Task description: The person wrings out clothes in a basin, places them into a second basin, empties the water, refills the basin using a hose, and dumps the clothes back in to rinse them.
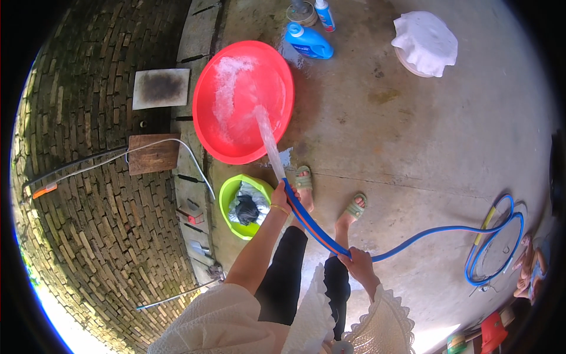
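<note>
My left hand (283,198) grips a blue hose (305,217) with an orange stripe, close to its open end. Farther back along the same hose, my right hand (359,265) is closed around it. A thick stream of water (269,139) leaves the hose and lands in a large red plastic basin (203,132), where shallow water foams and splashes. Beside my left wrist stands a yellow-green tub (226,194) holding pale cloth with a dark cloth bundle (247,209) on top.
A blue detergent jug (309,43) and a spray can (325,17) stand beyond the basin. White cloth (426,42) covers a container. Hose loops (468,265) lie at right near another person (533,270). A wooden board (152,154) leans at the brick wall (106,212).
</note>
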A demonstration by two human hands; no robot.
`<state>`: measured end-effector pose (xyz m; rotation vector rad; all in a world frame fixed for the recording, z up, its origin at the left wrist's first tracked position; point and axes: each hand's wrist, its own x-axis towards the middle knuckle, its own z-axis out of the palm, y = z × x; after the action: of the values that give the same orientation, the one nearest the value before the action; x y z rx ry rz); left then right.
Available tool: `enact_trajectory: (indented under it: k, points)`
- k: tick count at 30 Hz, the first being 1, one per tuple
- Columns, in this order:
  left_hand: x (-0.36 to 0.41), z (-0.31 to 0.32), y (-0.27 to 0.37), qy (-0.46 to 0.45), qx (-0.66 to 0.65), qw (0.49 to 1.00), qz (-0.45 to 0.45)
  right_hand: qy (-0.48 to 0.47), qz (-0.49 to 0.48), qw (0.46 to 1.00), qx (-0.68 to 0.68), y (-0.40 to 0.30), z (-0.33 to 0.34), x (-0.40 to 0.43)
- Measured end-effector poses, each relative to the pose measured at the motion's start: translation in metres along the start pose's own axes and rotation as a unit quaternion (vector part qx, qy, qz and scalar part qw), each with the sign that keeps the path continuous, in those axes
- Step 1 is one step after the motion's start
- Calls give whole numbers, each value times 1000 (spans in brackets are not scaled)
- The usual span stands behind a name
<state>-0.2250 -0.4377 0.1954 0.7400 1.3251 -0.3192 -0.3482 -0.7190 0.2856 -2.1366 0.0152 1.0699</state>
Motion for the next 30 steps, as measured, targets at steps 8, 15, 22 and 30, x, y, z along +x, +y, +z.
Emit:
enact_trajectory:
  k: [8, 15, 22, 30]
  points:
    - [3, -2, 8, -7, -15, 1000, -15, 10, -12, 1000, -7, -4, 5, 5]
    - [5, -2, 12, -2, -13, 1000, -19, 12, -18, 1000, -16, -3, 11, 11]
    - [6, -3, 18, -10, -24, 999, -31, 6, -20, 1000, -15, -8, 12, 16]
    - [18, -8, 22, -14, -28, 999, -38, 2, -15, 1000, -15, -9, 17, 24]
